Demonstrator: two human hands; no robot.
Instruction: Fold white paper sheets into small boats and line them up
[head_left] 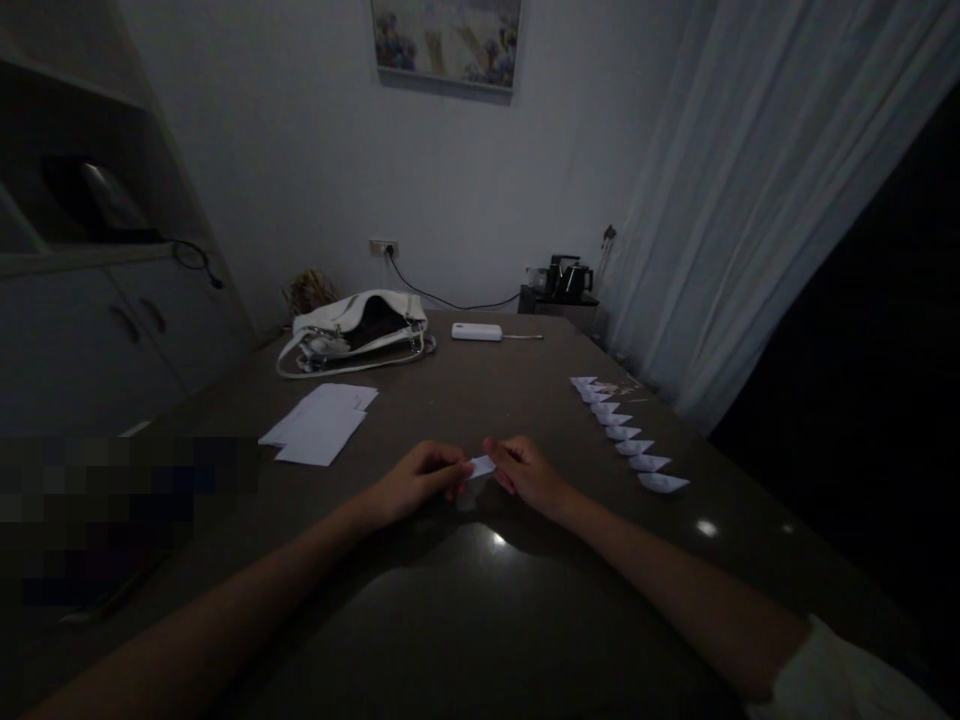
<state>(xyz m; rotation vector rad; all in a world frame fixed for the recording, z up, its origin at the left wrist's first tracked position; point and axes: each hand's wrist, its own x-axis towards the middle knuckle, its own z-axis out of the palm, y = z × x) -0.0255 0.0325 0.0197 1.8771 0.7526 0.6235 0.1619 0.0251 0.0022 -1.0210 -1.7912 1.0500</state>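
The left hand (429,476) and right hand (525,472) are gripping opposite ends of a small folded white paper piece (481,466). Right of it, small white folded paper boats (628,433) are standing in a row.

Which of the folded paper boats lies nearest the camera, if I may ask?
The boat at the row's near end; all the others sit farther back.

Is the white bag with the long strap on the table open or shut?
Open. The top of the white strapped handbag gapes wide, and its dark inside shows.
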